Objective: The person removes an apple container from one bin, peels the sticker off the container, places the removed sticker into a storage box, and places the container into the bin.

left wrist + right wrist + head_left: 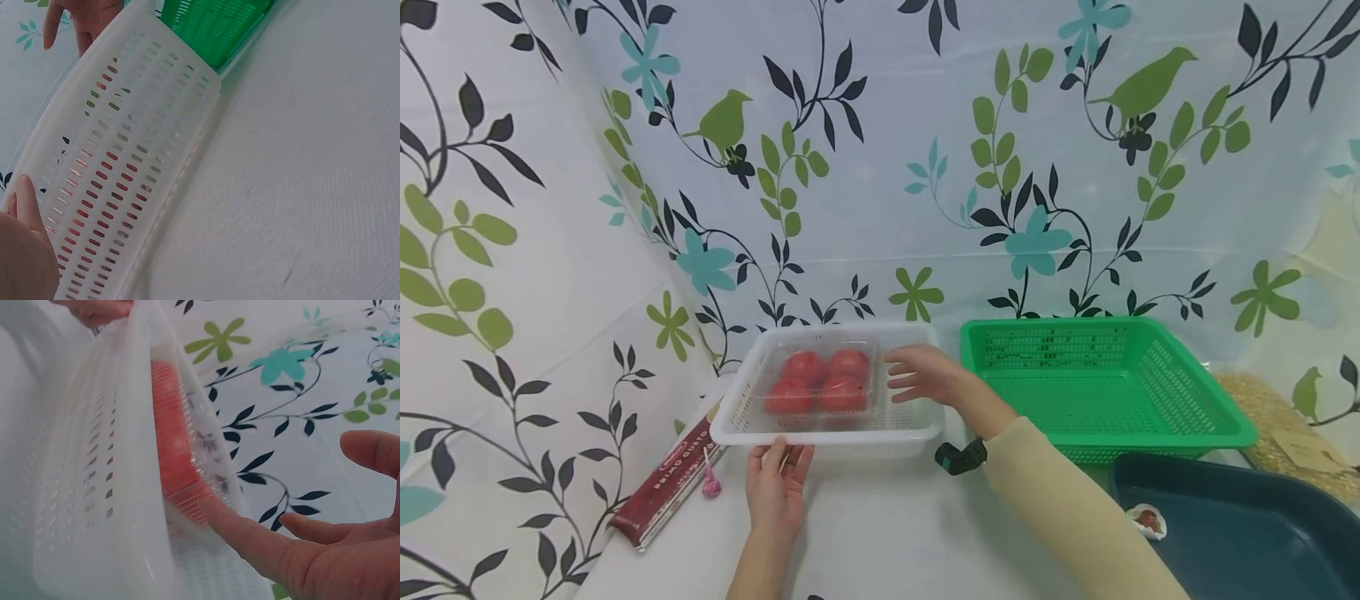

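Observation:
A white plastic basket (910, 435) with slotted walls stands at the back of the white table. In its left part lies a clear plastic pack (876, 392) of several red tomatoes (842, 393). My left hand (778, 487) holds the basket's front rim, palm upward; the left wrist view shows its fingers (30, 209) against the outer wall. Over the basket's right part reaches my right hand (925, 375), fingers spread and holding nothing. In the right wrist view, one fingertip appears close to the pack's corner; contact is unclear.
A green basket (1105, 442) stands to the right, with a dark blue tray (1247, 533) before it. A red packet (662, 483) and a pink lollipop (711, 486) lie left. A black object (961, 457) sits by the right wrist. A patterned curtain (880, 183) hangs behind.

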{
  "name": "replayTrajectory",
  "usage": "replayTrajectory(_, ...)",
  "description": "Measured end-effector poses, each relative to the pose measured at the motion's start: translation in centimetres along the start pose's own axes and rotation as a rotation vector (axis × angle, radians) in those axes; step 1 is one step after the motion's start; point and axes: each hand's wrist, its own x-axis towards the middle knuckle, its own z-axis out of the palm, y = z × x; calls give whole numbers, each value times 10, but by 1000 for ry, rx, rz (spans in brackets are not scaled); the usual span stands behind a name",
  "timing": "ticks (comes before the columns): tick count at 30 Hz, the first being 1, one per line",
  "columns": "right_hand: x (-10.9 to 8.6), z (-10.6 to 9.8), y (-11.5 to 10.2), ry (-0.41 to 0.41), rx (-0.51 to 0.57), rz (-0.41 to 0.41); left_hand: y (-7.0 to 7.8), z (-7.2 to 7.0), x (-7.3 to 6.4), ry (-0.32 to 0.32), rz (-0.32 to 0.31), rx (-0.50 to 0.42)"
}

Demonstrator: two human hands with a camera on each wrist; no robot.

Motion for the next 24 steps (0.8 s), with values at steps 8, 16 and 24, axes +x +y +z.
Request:
replayTrajectory(8,-39,-7,-5,-57,3,-84,0,0,1,1,0,-9)
replayTrajectory(16,-82,-21,2,-51,-7,-150,0,4,0,-14,-4,2)
replayTrajectory(24,-115,-44,20,-23,-23,-176,2,1,0,-8,-9,6)
